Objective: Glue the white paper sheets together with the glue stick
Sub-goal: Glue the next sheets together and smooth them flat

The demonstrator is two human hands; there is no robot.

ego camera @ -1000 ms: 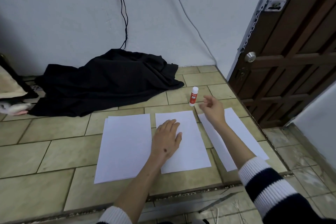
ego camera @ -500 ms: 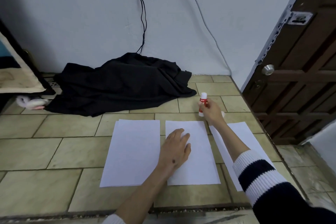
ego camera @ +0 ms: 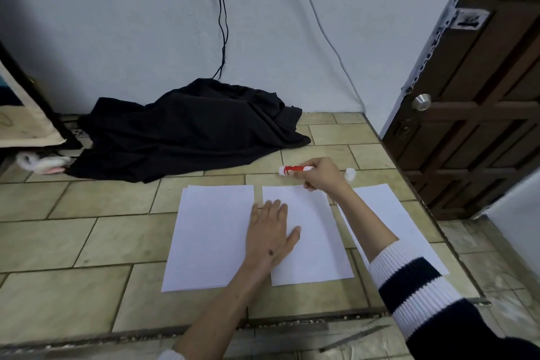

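Glue stick [ego camera: 295,170] now sideways, round cap [ego camera: 349,173] off

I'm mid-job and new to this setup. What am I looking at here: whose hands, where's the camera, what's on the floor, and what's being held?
There is no machine here: a person works with two bare hands, filmed by one wide-angle camera worn on the head, looking forward and down.

The left hand lies flat, fingers straight, on the middle sheet of paper. The right hand grips the glue stick, holding it roughly level above the far edge of that sheet. A small white cap sits on the tiles just past that hand; it looks like the stick's cap.

On the tiled floor lie three lots of white paper side by side: the left sheets, the middle sheet, and the right sheet, partly under the right forearm. Behind them lies a heap of black cloth against the wall, and a brown door stands at the right.
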